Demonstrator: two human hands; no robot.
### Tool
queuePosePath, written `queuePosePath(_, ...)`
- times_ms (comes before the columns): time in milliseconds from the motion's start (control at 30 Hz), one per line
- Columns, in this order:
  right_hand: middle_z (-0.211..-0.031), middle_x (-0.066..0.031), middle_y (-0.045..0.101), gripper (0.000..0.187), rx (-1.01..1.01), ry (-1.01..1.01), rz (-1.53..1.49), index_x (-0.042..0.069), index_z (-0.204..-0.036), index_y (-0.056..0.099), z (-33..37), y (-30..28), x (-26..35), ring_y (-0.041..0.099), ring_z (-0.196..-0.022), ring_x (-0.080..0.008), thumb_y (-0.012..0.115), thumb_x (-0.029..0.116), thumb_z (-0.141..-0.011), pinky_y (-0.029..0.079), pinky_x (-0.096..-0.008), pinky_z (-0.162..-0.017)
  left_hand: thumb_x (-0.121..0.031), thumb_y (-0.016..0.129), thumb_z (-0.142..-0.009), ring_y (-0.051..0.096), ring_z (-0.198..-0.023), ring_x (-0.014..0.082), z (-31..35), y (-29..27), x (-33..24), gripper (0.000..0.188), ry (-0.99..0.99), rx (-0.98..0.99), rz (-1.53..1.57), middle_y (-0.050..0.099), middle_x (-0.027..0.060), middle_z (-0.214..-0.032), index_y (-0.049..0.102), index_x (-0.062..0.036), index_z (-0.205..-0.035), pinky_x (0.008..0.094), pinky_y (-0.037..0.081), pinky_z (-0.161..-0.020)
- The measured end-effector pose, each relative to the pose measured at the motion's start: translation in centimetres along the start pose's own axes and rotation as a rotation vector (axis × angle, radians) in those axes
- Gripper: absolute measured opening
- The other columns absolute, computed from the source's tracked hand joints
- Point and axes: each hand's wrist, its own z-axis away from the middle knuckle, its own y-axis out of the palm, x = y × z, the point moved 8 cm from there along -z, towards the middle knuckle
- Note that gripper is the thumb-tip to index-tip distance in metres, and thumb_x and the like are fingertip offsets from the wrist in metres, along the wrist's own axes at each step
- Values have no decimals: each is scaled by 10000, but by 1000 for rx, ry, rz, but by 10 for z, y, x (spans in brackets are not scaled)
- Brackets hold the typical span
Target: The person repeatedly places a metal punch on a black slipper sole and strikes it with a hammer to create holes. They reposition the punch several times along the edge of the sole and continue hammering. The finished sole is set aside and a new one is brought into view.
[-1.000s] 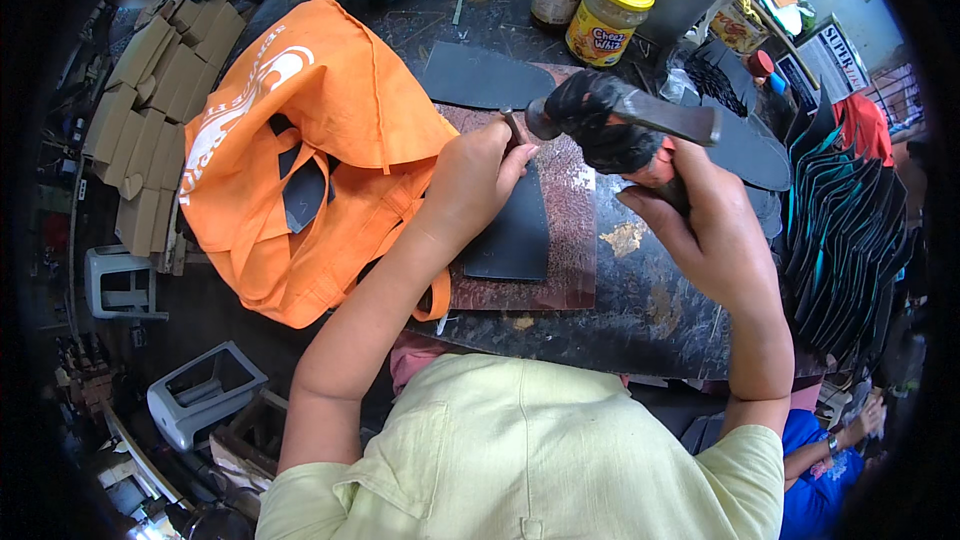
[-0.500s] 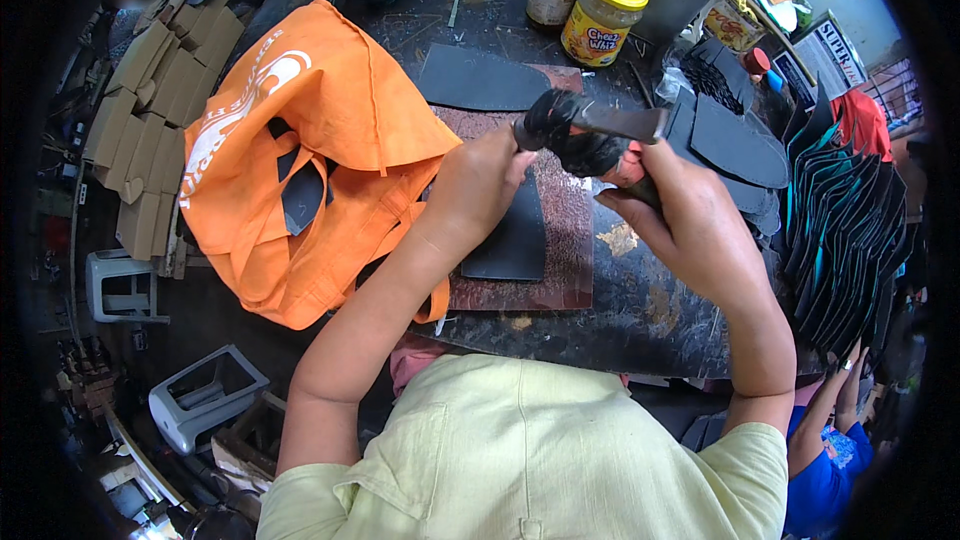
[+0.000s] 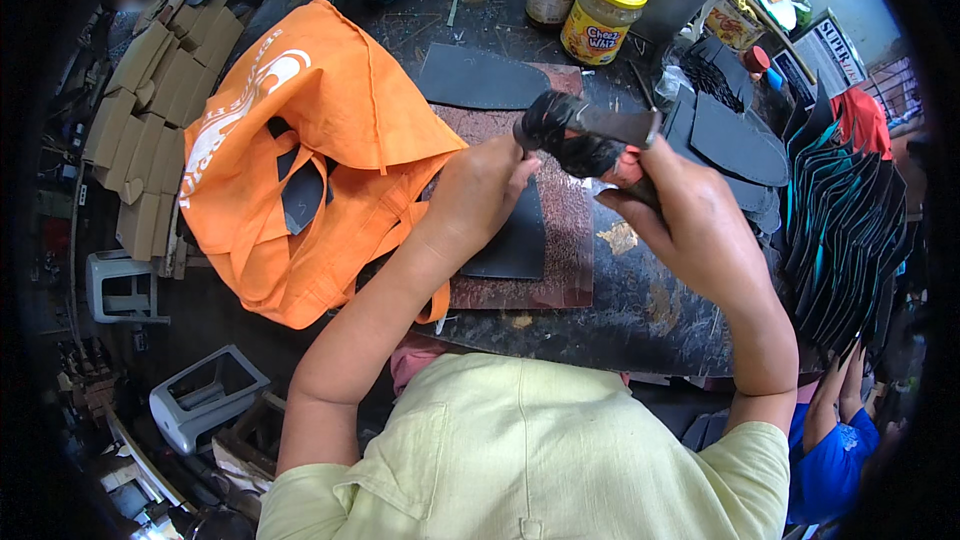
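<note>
My right hand (image 3: 690,205) is closed around the handle of a hammer (image 3: 615,126), which has a metal head with black wrapping and some red near the grip. The hammer is raised over the work surface. My left hand (image 3: 480,185) is closed right beside the wrapped part of the hammer; its fingertips are partly hidden, and I cannot make out what they hold. Below the hands, a dark flat piece (image 3: 510,240) lies on a worn reddish-brown board (image 3: 568,275). A black sole-shaped piece (image 3: 480,78) lies across the board's far edge.
An orange cloth bag (image 3: 350,90) lies at left. Two jars stand behind, one yellow-lidded (image 3: 603,15). Black sole-shaped pieces (image 3: 740,140) and a tall stack of dark sheets (image 3: 845,230) fill the right. Plastic stools (image 3: 205,395) stand lower left; a person in blue (image 3: 830,460) is lower right.
The hammer has tilted slightly, its metal end dropping a little. Both my hands stay almost in place. The person in blue has shifted slightly.
</note>
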Motion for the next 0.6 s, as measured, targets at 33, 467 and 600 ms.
queuePosePath(33,-960,-225,718,473,-31,-36,39,9,-1248,518,2,-8,5,701,-905,-457,800,87,-877,559,-474,-744,-154,709,-980,688,-823,431,1,2,5,197,-68,26,13,688,230,-881,613,18,-995,489,541,-719)
queuePosePath(467,-982,-233,695,467,28,22,-9,20,-1255,492,5,3,-1,692,-939,-454,775,91,-890,533,-519,-741,-174,704,-980,701,-862,414,5,4,1,207,-50,85,-53,698,230,-905,629,17,-1009,490,547,-743)
queuePosePath(600,-947,-208,714,488,-169,-22,-61,-10,-1235,525,10,-25,12,700,-895,-448,824,121,-872,550,-452,-751,-166,718,-968,689,-839,424,6,3,6,201,-112,88,36,691,226,-892,644,20,-981,485,538,-735)
